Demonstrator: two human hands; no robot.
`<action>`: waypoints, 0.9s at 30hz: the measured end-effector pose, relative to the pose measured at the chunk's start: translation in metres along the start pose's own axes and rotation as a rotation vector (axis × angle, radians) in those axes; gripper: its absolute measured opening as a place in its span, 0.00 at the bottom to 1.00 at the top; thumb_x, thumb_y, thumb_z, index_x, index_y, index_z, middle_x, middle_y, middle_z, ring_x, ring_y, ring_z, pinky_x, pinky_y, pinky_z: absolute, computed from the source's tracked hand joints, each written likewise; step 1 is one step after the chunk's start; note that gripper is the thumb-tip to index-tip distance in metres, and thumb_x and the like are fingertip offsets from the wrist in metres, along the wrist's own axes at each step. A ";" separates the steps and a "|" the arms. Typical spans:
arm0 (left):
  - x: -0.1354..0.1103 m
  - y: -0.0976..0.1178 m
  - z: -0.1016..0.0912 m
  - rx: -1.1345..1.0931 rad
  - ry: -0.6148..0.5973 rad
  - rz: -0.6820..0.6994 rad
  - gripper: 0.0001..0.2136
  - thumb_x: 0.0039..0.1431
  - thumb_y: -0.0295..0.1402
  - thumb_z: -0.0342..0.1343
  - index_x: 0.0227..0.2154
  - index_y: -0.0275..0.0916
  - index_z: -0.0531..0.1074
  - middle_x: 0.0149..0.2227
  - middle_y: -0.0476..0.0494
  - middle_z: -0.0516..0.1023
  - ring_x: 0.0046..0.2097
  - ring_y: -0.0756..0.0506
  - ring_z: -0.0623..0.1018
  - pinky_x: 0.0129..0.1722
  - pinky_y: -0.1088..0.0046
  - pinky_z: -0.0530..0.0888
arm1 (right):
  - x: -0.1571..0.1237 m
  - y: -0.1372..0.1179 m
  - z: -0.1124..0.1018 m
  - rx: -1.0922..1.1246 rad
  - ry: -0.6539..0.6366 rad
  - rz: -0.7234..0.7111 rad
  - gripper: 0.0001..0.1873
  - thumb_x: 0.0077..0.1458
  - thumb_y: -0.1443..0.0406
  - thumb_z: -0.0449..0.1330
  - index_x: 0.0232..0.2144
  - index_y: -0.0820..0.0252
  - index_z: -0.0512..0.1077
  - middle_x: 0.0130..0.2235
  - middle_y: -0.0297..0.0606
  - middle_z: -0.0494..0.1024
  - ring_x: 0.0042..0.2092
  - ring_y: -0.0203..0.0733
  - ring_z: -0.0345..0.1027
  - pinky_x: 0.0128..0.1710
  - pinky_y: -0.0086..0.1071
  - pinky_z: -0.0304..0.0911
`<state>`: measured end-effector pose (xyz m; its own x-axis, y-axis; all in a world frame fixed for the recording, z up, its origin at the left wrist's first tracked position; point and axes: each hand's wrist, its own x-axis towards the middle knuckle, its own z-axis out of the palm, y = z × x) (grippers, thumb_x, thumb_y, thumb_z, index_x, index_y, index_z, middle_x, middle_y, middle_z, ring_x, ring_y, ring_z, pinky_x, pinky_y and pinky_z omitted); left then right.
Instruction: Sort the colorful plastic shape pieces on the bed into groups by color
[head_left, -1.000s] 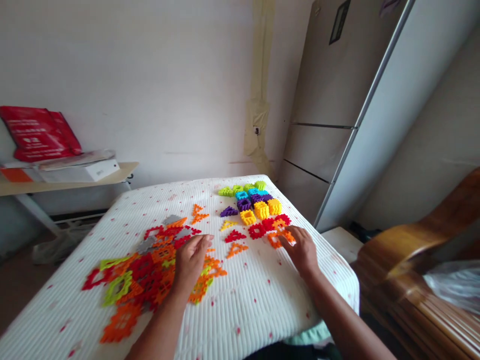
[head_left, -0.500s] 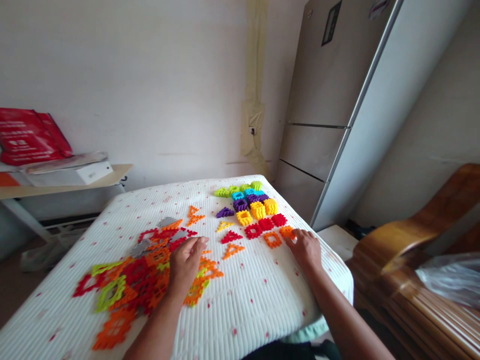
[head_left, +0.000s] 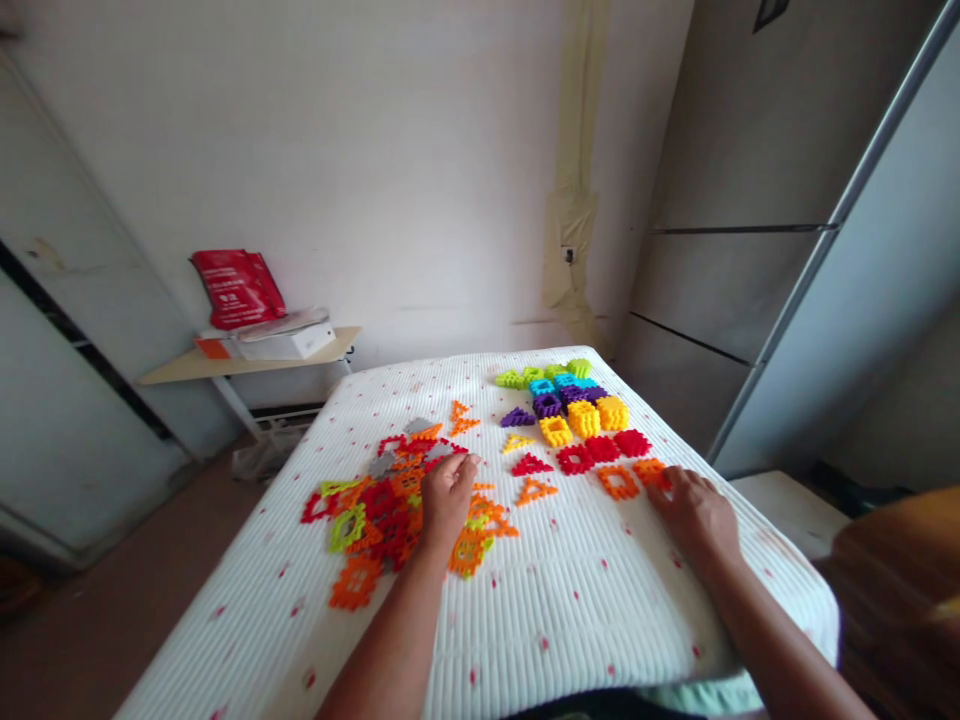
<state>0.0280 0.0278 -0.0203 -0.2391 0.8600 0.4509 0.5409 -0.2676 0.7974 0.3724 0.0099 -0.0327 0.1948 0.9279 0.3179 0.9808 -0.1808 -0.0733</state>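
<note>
My left hand (head_left: 446, 492) rests palm down on a loose heap of flat plastic interlocking pieces (head_left: 379, 505), mostly orange and red with some green and grey; its fingers lie curled over the heap. My right hand (head_left: 694, 512) lies flat on the white quilted cover (head_left: 570, 600), fingertips touching an orange square piece (head_left: 649, 469). Beside it lies another orange square (head_left: 617, 482). Beyond them, sorted rows of red squares (head_left: 604, 450), yellow squares (head_left: 585, 420), purple, blue and green pieces (head_left: 551, 385) run toward the far edge.
Single triangles, red (head_left: 531, 465), orange (head_left: 535, 490), yellow (head_left: 517, 441) and purple (head_left: 517, 417), lie between the hands. A grey fridge (head_left: 750, 250) stands at right, a small side table (head_left: 247, 360) with a red bag (head_left: 236, 288) at left, a wooden chair (head_left: 896, 580) near right.
The view swung left and pulled back. My right hand slid from the orange squares toward the cover's right edge, leaving them lying in a row. My left hand stays on the heap.
</note>
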 end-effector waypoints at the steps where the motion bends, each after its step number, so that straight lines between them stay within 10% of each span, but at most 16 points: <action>1: 0.003 0.000 -0.003 0.043 0.012 -0.003 0.14 0.54 0.40 0.48 0.27 0.36 0.75 0.25 0.47 0.76 0.30 0.48 0.74 0.31 0.76 0.70 | -0.001 0.000 0.000 -0.003 0.005 -0.007 0.16 0.56 0.57 0.50 0.38 0.60 0.71 0.37 0.45 0.75 0.40 0.48 0.68 0.34 0.35 0.58; 12: 0.085 0.008 -0.016 0.762 -0.236 -0.138 0.12 0.53 0.32 0.49 0.34 0.43 0.78 0.39 0.41 0.79 0.42 0.42 0.76 0.39 0.69 0.69 | 0.008 -0.017 -0.011 0.220 0.484 -0.316 0.17 0.59 0.57 0.48 0.39 0.61 0.71 0.47 0.48 0.71 0.46 0.48 0.65 0.43 0.40 0.60; 27: 0.113 -0.034 0.030 0.815 -0.292 -0.179 0.09 0.48 0.22 0.52 0.30 0.34 0.77 0.37 0.29 0.78 0.47 0.35 0.74 0.48 0.58 0.65 | 0.008 -0.034 -0.012 0.408 0.531 -0.491 0.11 0.59 0.65 0.51 0.32 0.60 0.72 0.39 0.44 0.76 0.40 0.41 0.67 0.39 0.34 0.58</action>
<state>0.0070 0.1468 -0.0084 -0.2206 0.9656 0.1375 0.9482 0.1792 0.2623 0.3408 0.0192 -0.0167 -0.1747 0.5746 0.7996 0.8945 0.4319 -0.1150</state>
